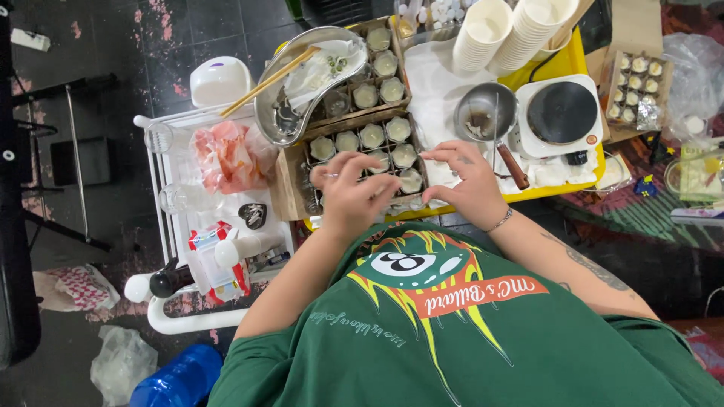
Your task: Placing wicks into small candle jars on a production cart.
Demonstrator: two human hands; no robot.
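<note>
A cardboard box (290,177) holds several small glass jars (372,136) filled with pale cream wax. My left hand (347,197), a ring on one finger, curls over the box's near edge. My right hand (466,183), with a bracelet at the wrist, faces it from the right. The fingertips of both hands close around one small glass jar (411,183) in the nearest row, which they partly hide. My green printed shirt fills the bottom of the view.
A metal kidney tray (280,113) with chopsticks lies over a second box of jars. Behind are stacked white cups (483,34), a small metal pot (486,111) and a white hot plate (562,113) on a yellow tray (581,56). A white cart (162,203) stands left, a blue bottle (181,378) below.
</note>
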